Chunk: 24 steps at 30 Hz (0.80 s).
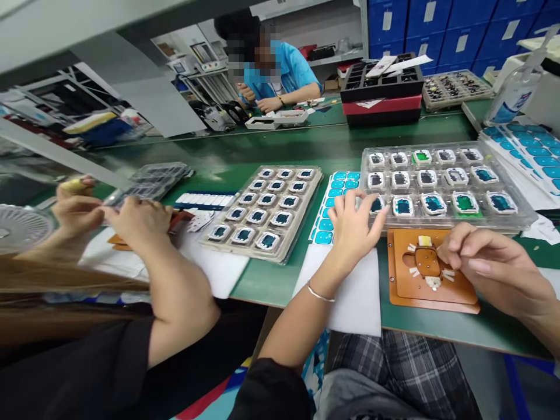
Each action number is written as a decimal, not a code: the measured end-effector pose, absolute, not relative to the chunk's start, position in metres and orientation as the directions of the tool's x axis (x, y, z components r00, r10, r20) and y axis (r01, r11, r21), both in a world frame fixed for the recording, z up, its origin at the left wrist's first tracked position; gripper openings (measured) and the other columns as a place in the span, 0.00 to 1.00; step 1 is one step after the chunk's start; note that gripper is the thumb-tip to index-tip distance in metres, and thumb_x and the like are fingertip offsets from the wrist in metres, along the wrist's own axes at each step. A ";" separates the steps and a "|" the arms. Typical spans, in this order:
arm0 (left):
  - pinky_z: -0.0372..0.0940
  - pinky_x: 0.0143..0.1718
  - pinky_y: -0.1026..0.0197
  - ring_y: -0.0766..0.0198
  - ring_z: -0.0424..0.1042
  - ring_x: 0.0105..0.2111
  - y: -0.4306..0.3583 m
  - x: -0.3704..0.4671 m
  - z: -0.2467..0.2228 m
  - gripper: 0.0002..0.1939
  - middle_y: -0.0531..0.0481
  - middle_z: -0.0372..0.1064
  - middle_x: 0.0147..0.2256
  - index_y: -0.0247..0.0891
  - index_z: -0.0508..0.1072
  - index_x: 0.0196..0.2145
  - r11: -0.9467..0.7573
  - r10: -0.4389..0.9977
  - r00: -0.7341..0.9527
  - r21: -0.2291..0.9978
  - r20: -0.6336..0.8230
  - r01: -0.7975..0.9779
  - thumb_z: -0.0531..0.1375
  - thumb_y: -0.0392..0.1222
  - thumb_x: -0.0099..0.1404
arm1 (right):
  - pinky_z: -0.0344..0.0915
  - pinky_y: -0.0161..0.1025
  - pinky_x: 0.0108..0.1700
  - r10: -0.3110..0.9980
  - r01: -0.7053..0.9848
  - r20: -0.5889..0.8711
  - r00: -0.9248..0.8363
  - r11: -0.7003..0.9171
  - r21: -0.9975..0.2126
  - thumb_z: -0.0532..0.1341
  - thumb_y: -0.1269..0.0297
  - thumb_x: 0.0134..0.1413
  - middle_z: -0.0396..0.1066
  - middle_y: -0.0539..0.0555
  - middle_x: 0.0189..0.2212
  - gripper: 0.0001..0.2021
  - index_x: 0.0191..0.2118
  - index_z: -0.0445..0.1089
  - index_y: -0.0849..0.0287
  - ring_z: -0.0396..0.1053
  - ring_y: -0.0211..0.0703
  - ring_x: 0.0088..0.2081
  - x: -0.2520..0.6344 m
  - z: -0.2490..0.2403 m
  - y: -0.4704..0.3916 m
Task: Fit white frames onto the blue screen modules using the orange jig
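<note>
The left hand [355, 224], fingers spread and holding nothing, reaches over the clear plastic tray of small square parts [444, 184] on the green worktop [271, 280], while the right hand [483, 265], loosely curled, steadies the orange jig plate [431, 271], which a careless nudge might shift.

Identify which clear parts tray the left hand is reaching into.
The left hand reaches into the right clear tray, above the orange fixture; the middle tray lies untouched.

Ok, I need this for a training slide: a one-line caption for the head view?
Left hand reaches into a clear parts tray while right hand rests on an orange fixture.
</note>
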<state>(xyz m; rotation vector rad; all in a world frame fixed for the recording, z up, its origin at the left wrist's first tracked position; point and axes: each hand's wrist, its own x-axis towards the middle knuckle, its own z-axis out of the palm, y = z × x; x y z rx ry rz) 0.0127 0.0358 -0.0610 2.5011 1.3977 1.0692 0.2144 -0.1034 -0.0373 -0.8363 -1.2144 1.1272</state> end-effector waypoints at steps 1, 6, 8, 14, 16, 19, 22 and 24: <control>0.58 0.48 0.49 0.50 0.60 0.48 0.043 0.009 -0.058 0.16 0.43 0.63 0.49 0.42 0.72 0.49 -0.545 0.801 0.300 0.424 0.518 0.723 0.53 0.52 0.71 | 0.67 0.41 0.36 0.961 -0.209 0.276 -0.033 0.263 -0.942 0.67 0.63 0.56 0.66 0.54 0.35 0.01 0.35 0.77 0.51 0.65 0.43 0.35 0.216 -0.039 -0.104; 0.58 0.54 0.47 0.49 0.59 0.55 0.073 -0.008 -0.050 0.10 0.38 0.62 0.53 0.37 0.68 0.45 -0.093 0.981 0.003 0.461 0.192 0.883 0.53 0.43 0.70 | 0.64 0.44 0.36 0.956 -0.193 0.288 -0.062 0.272 -0.943 0.65 0.65 0.57 0.66 0.54 0.31 0.03 0.35 0.76 0.50 0.66 0.46 0.35 0.220 -0.042 -0.103; 0.57 0.55 0.43 0.43 0.56 0.58 0.076 -0.010 -0.052 0.12 0.37 0.60 0.55 0.38 0.69 0.43 0.012 0.998 -0.033 0.380 0.049 0.925 0.58 0.48 0.67 | 0.63 0.46 0.36 0.950 -0.179 0.304 -0.071 0.287 -0.941 0.64 0.66 0.57 0.65 0.54 0.28 0.03 0.34 0.76 0.50 0.66 0.47 0.34 0.220 -0.041 -0.103; 0.54 0.57 0.41 0.41 0.52 0.61 0.080 -0.006 -0.061 0.16 0.39 0.56 0.59 0.39 0.72 0.41 0.079 0.994 -0.050 0.312 -0.100 0.947 0.65 0.52 0.60 | 0.61 0.45 0.35 0.938 -0.175 0.336 -0.090 0.317 -0.932 0.65 0.64 0.57 0.67 0.54 0.27 0.03 0.34 0.76 0.51 0.66 0.46 0.33 0.218 -0.039 -0.102; 0.55 0.56 0.44 0.43 0.53 0.61 0.083 -0.006 -0.063 0.14 0.41 0.57 0.58 0.40 0.73 0.38 0.087 0.990 -0.046 0.329 -0.130 0.940 0.65 0.52 0.60 | 0.61 0.46 0.35 0.939 -0.169 0.331 -0.097 0.313 -0.935 0.64 0.65 0.57 0.67 0.54 0.27 0.03 0.34 0.76 0.51 0.67 0.47 0.33 0.218 -0.040 -0.102; 0.56 0.56 0.47 0.45 0.53 0.61 0.086 -0.006 -0.064 0.13 0.43 0.56 0.58 0.41 0.74 0.37 0.100 0.989 -0.054 0.352 -0.138 0.931 0.66 0.52 0.60 | 0.61 0.46 0.35 0.939 -0.149 0.332 -0.092 0.317 -0.937 0.65 0.65 0.57 0.67 0.54 0.27 0.03 0.34 0.76 0.51 0.66 0.47 0.33 0.219 -0.040 -0.102; 0.55 0.56 0.47 0.45 0.52 0.61 0.087 -0.006 -0.065 0.15 0.44 0.55 0.58 0.42 0.74 0.39 0.113 0.990 -0.073 0.362 -0.122 0.925 0.67 0.51 0.58 | 0.62 0.47 0.34 0.942 -0.129 0.327 -0.080 0.315 -0.940 0.65 0.64 0.56 0.66 0.54 0.26 0.02 0.33 0.76 0.51 0.66 0.48 0.32 0.219 -0.041 -0.101; 0.55 0.56 0.47 0.44 0.52 0.61 0.087 -0.007 -0.065 0.14 0.44 0.55 0.58 0.42 0.74 0.38 0.118 0.989 -0.077 0.368 -0.123 0.922 0.68 0.50 0.57 | 0.62 0.47 0.34 0.942 -0.130 0.325 -0.086 0.313 -0.941 0.65 0.64 0.56 0.66 0.55 0.26 0.03 0.33 0.76 0.51 0.66 0.48 0.32 0.219 -0.041 -0.101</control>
